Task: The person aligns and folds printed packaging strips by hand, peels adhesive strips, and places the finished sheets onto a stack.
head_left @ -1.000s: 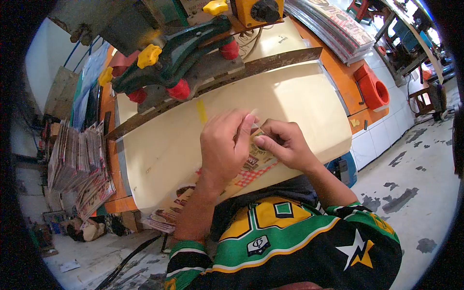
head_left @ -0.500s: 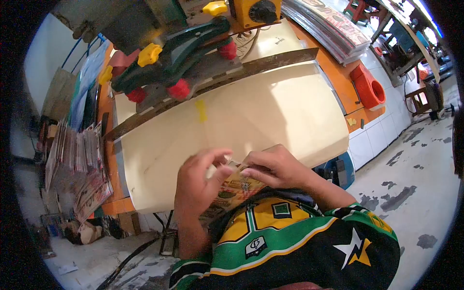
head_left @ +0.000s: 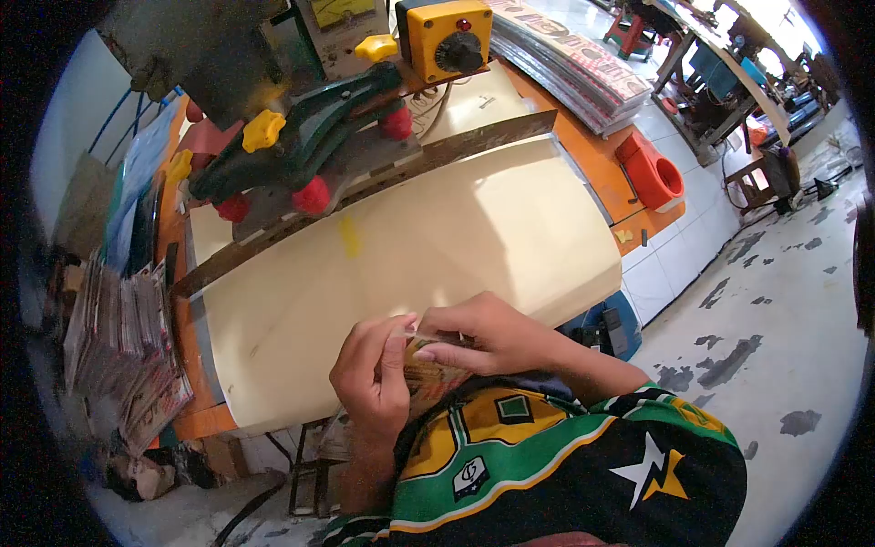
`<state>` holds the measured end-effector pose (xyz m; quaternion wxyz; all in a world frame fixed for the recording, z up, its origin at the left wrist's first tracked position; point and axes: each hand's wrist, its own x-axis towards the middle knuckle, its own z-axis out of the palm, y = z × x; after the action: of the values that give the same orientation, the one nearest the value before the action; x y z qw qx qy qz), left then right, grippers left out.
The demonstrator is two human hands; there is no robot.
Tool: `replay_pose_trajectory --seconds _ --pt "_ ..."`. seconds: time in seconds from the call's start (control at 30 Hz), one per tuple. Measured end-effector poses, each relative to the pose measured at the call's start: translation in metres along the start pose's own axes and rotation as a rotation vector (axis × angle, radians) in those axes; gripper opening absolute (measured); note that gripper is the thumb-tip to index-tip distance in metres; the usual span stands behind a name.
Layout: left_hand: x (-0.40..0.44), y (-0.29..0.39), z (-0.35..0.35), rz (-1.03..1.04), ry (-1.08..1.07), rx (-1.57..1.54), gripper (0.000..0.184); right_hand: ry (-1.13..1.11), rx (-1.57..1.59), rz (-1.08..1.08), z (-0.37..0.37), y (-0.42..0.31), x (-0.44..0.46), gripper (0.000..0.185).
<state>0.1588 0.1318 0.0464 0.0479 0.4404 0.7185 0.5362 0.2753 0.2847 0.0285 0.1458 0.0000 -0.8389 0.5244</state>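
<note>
A printed packet (head_left: pixel 432 376) is held up between the two hands, just above the lap and at the near edge of the cream sheet (head_left: pixel 447 251); most of it is hidden by the fingers and wrists. At its one o'clock side the top edge is pinched by the right hand (head_left: pixel 483 333), the thumb being laid across the printed face and the other fingers curled behind. At its ten o'clock side the left hand (head_left: pixel 375 369) is placed, fingers bent and tips brought close together at the packet's edge; whether the edge is gripped there cannot be told. From the hands, a yellow strip (head_left: pixel 350 237) is seen on the cream sheet at eleven o'clock, and beyond it a metal bar (head_left: pixel 492 135) is set across the bench (head_left: pixel 205 421). Farther along eleven o'clock, a dark green bracket (head_left: pixel 301 150) is fitted with red and yellow knobs. A yellow control box (head_left: pixel 447 44) is mounted at twelve, a printed stack (head_left: pixel 574 68) is laid at one, and a red tape dispenser (head_left: pixel 650 173) is set at two. Bundled packets (head_left: pixel 118 337) are piled at nine.
</note>
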Motion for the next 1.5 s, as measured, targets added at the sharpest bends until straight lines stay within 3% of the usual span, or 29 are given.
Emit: replay_pose_trajectory --seconds 0.57,0.63,1.1,1.33,1.4,1.43,1.5 --pt "-0.022 -0.018 -0.011 -0.057 0.127 -0.092 0.018 -0.155 -0.035 0.024 0.023 -0.009 0.014 0.032" --pt "-0.026 -0.020 -0.012 -0.036 0.156 -0.095 0.019 -0.326 -0.012 0.136 0.025 -0.014 0.017 0.036" --pt "-0.048 -0.022 -0.028 -0.270 0.311 -0.301 0.026 -0.268 -0.036 0.085 0.050 -0.026 0.013 0.034" --pt "-0.049 -0.014 -0.029 -0.243 0.347 -0.289 0.030 -0.262 -0.050 0.060 0.052 -0.034 0.009 0.032" --pt "-0.049 -0.012 -0.028 -0.382 0.383 -0.405 0.032 -0.267 -0.041 0.071 0.051 -0.035 0.008 0.032" --pt "-0.049 -0.018 -0.029 -0.383 0.383 -0.403 0.032 -0.272 -0.035 0.084 0.051 -0.035 0.007 0.031" --pt "-0.044 -0.041 -0.035 -0.207 0.595 -0.295 0.034 -0.267 -0.060 0.070 0.057 -0.023 -0.005 0.032"
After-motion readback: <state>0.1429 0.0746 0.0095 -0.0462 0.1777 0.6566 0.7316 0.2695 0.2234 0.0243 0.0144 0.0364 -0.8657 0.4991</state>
